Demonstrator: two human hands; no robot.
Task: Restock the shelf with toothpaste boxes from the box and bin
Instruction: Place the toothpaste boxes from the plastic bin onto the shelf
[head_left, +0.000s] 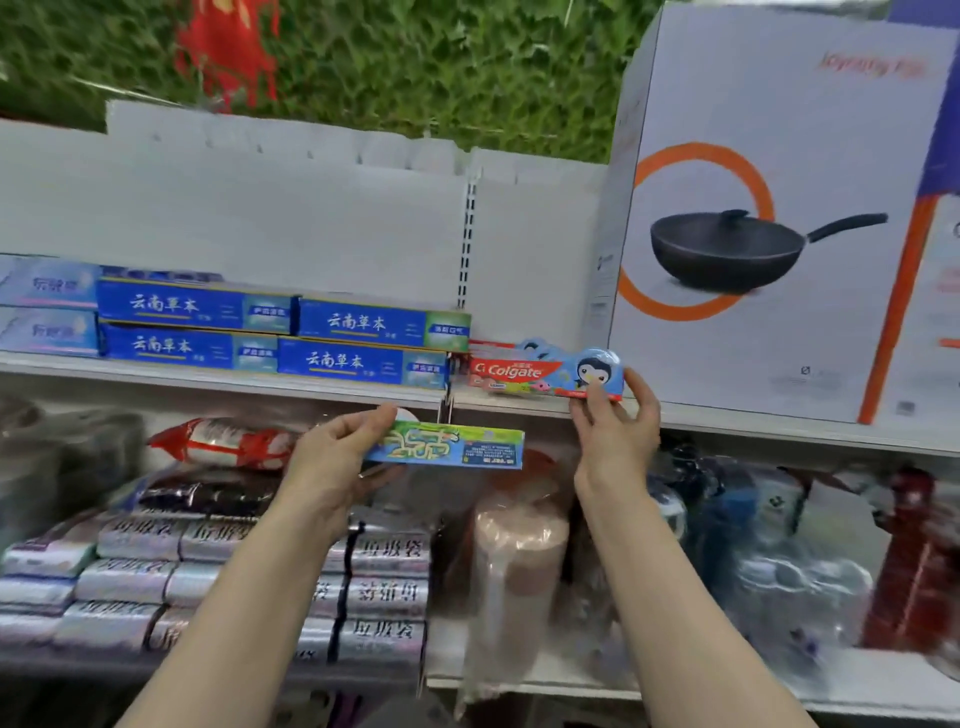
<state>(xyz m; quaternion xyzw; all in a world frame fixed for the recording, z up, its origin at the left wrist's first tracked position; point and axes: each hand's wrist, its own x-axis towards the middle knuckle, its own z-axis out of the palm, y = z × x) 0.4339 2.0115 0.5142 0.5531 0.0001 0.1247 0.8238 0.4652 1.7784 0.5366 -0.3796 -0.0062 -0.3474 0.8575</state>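
Currently placing: right hand (615, 421) grips Colgate box (545, 371) on the shelf (727, 423) edge; left hand (337, 452) holds green box (452, 447) below it. Next: release, shelve green box alongside.

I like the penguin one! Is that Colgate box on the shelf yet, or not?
On the shelf. The Colgate box lies flat on the shelf beside the blue boxes, the right hand gripping its end.
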